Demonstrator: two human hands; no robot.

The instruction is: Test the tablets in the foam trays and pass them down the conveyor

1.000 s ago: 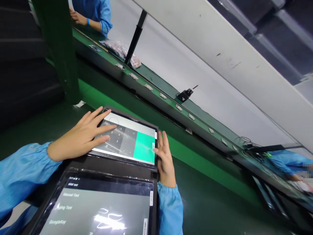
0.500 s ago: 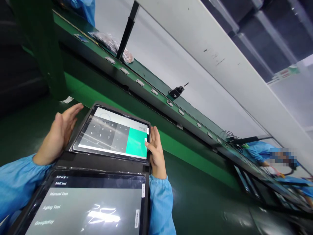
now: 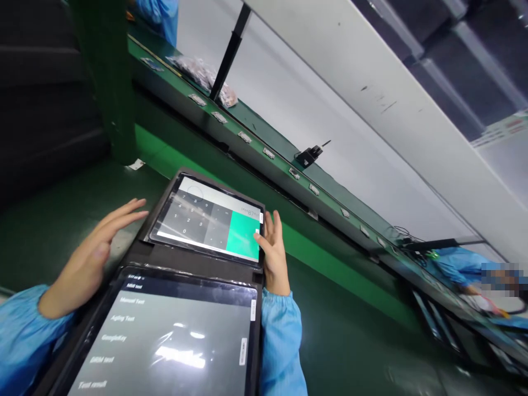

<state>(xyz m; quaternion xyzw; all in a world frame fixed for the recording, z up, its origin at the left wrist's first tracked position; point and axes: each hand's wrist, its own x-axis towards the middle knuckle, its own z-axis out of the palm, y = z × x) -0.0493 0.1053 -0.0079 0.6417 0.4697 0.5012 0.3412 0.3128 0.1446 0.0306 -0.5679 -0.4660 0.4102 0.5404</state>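
Note:
Two tablets lie one beyond the other on a dark tray-like support (image 3: 142, 256). The farther tablet (image 3: 208, 220) shows a calculator with a green panel at its right. My right hand (image 3: 275, 250) grips this tablet's right edge, thumb on the front and fingers behind. My left hand (image 3: 93, 256) is off to the left, fingers stretched out, holding nothing, its fingertips close to the tablet's left corner. The nearer tablet (image 3: 185, 335) shows a test menu with lines such as "Manual Test" and "Aging Test", with bright glare across its screen. Neither hand touches its screen.
A green conveyor line (image 3: 256, 144) runs diagonally behind, carrying several small circuit boards (image 3: 245, 137). Plastic bags (image 3: 202, 74) and a black adapter (image 3: 308, 156) lie along it. A green post (image 3: 109, 82) stands at left. Persons in blue sleeves (image 3: 457, 264) are at far right and top left.
My left hand has moved back and down from the farther tablet's left side, its fingers straighter. The view has shifted a little, and more menu lines show on the nearer tablet.

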